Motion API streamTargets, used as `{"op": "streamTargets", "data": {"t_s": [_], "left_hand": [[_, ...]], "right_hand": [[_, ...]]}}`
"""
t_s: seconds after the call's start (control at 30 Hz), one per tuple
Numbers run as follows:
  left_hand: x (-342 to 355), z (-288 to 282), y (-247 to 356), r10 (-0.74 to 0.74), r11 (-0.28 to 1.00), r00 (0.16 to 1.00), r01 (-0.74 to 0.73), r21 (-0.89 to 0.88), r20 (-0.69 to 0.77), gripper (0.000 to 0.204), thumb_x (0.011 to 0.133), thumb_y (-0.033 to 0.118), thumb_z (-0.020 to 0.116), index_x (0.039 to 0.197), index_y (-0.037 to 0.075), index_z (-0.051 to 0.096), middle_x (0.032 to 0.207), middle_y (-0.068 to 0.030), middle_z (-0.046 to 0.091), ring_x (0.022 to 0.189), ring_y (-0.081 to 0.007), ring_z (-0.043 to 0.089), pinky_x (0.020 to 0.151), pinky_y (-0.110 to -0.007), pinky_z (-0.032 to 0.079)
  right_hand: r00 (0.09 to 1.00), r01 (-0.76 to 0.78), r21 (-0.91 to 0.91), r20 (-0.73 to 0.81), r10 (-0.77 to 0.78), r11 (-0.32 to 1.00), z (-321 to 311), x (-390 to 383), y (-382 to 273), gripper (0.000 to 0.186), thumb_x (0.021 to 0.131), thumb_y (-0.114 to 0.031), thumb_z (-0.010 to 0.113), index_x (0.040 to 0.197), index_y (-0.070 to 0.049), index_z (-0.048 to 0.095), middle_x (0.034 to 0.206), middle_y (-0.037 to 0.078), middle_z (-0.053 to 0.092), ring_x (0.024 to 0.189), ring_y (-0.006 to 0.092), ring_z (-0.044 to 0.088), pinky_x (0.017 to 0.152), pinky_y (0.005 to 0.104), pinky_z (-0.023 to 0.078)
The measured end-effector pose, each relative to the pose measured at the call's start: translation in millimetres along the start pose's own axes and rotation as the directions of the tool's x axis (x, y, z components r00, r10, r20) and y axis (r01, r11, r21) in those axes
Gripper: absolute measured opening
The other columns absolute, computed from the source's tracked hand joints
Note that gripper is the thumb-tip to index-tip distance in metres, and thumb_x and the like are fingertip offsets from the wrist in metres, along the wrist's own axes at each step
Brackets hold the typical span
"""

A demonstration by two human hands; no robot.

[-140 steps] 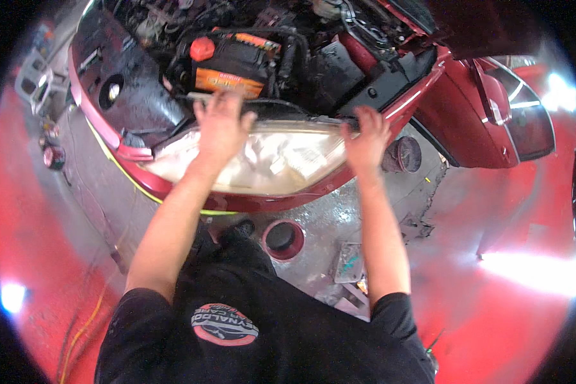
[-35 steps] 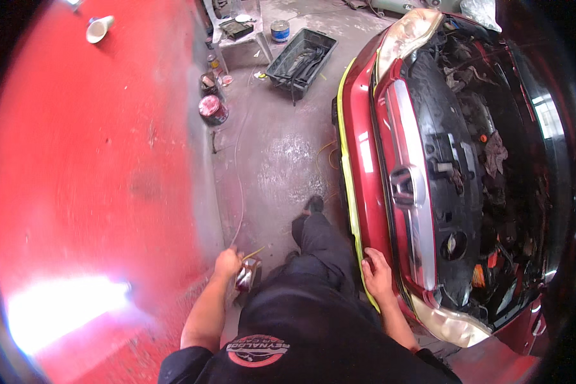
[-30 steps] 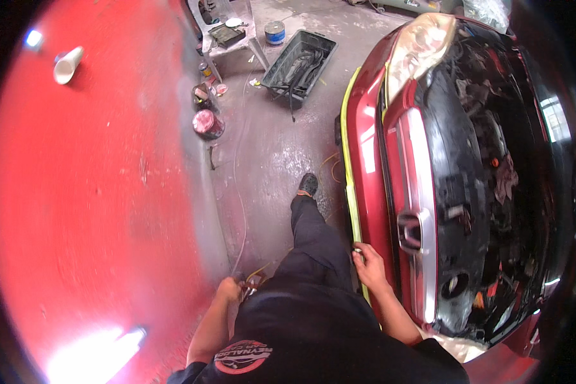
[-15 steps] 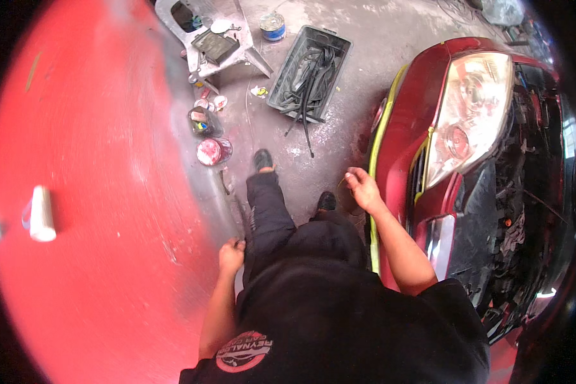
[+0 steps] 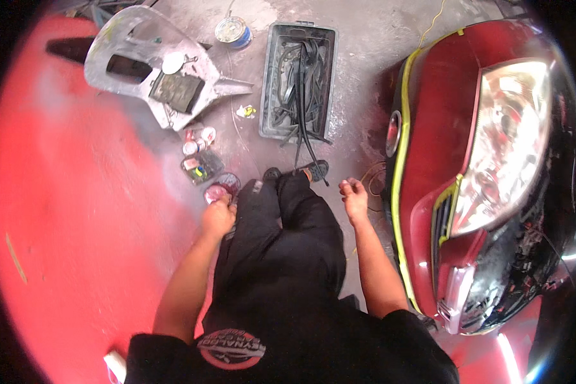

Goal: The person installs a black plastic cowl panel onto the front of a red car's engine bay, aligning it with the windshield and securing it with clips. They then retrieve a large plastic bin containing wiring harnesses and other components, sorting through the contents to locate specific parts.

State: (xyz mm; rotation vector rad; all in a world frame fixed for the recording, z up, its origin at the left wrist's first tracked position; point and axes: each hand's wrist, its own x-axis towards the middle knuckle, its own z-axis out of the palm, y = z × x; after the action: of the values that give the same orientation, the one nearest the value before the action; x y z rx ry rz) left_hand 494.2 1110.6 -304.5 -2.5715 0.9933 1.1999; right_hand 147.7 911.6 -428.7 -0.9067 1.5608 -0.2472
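My left hand (image 5: 219, 216) hangs at my side with the fingers curled in, in front of an open paint can (image 5: 223, 188) smeared with red. Whatever it may hold is hidden. On the other side, my right hand (image 5: 354, 200) has its fingers bent together at waist height. Anything between them is too small to make out. That hand is nearest to the dark red car front (image 5: 432, 128), which has yellow-green masking tape (image 5: 400, 137) along its edge. The hand and the car do not touch.
A large red panel (image 5: 77, 224) fills the left side. Ahead lies a grey bin (image 5: 267, 96) with black rubber strips (image 5: 301, 96). A dusty plastic chair (image 5: 201, 86) and a blue tin (image 5: 233, 32) stand at far left. A yellow cord (image 5: 434, 24) crosses the floor near the car's headlight (image 5: 509, 141).
My body has turned and stepped forward, so the bin and chair appear straighter. The left hand has swung forward to beside the paint can. The right hand is lower and farther from the car.
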Motion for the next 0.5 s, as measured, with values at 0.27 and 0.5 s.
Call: {"op": "streamTargets", "data": {"t_s": [0.27, 0.5], "left_hand": [[138.1, 60.6, 29.7, -0.188, 0.939, 0.956, 0.108, 0.327, 0.223, 0.090, 0.090, 0.040, 0.072, 0.162, 0.018, 0.023, 0.159, -0.0267, 0.036, 0.147, -0.0468, 0.035, 0.114, -0.061, 0.039], [237.2, 36.2, 37.6, -0.077, 0.773, 0.966, -0.099, 0.627, 0.247, 0.086, 0.085, 0.041, 0.073, 0.157, 0.011, 0.036, 0.151, -0.0225, 0.045, 0.132, -0.0393, 0.049, 0.104, -0.053, 0.046]], "right_hand": [[0.987, 0.049, -0.339, -0.128, -0.098, 0.939, 127.1, 167.7, -2.6, 0.059, 0.094, -0.028, 0.073, 0.138, 0.005, 0.054, 0.124, 0.026, 0.069, 0.114, 0.0398, 0.067, 0.099, 0.0452, 0.051], [0.862, 0.033, -0.543, -0.409, -0.298, 0.839, 177.4, 313.3, 55.4, 0.066, 0.090, -0.029, 0.075, 0.142, 0.004, 0.050, 0.132, 0.029, 0.062, 0.122, 0.0451, 0.060, 0.103, 0.0501, 0.048]]}}
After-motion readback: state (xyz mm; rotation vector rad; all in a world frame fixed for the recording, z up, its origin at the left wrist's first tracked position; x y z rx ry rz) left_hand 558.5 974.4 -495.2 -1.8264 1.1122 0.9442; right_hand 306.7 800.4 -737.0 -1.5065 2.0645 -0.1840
